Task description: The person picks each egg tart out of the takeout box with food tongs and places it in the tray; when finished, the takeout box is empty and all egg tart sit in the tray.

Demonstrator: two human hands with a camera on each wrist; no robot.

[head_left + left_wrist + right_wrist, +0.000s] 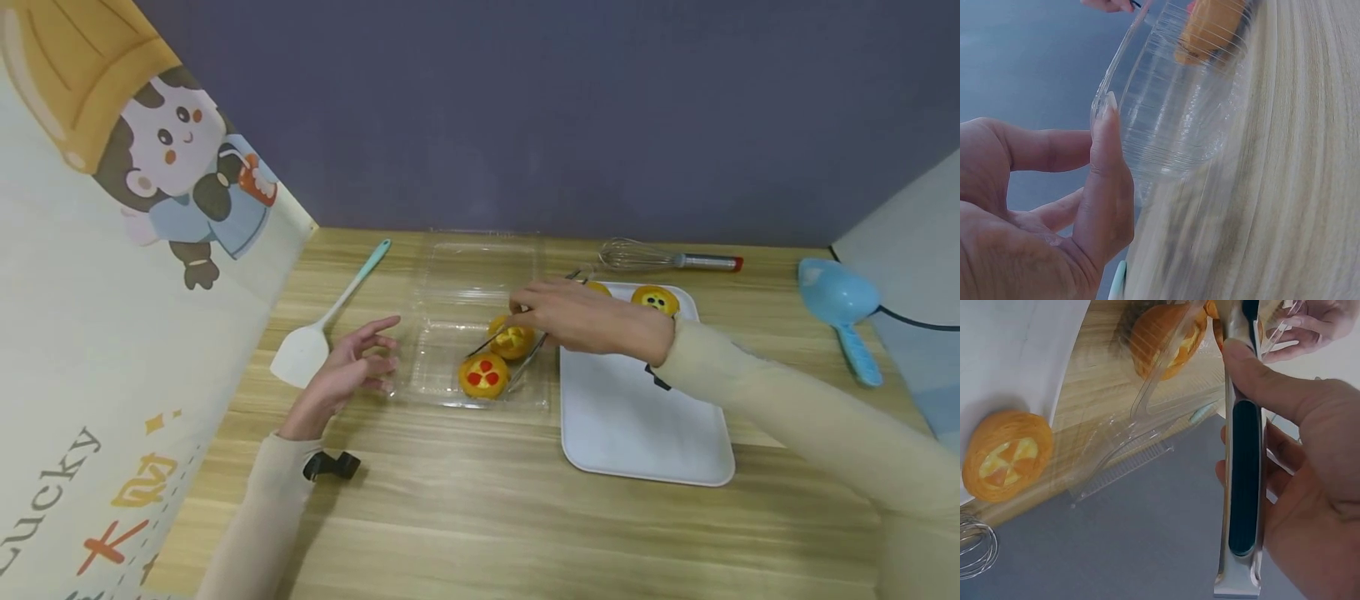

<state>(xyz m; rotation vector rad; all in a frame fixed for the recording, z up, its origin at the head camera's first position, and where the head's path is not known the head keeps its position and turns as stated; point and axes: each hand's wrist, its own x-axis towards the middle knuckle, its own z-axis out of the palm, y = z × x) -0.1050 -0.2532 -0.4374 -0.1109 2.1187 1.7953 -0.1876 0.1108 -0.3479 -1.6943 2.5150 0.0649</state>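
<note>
My right hand (570,315) grips metal tongs (1245,481) with dark green handle pads. The tongs' arms reach down into a clear hinged plastic box (433,367), their tips on either side of a tart with red topping (483,377). Right behind it in the box lies a tart with yellow topping (510,337), partly covered by the tongs. At the box's left edge is my left hand (347,367), fingers loosely extended; in the left wrist view its fingertips are right at the clear rim (1105,94). The lid (480,267) lies open toward the wall.
A white tray (637,433) at right holds a tart with dark dots (655,298) and another tart (597,287) at its far edge. Behind it lies a whisk (652,255). A white spatula (303,354) is at left, a blue scoop (840,292) far right.
</note>
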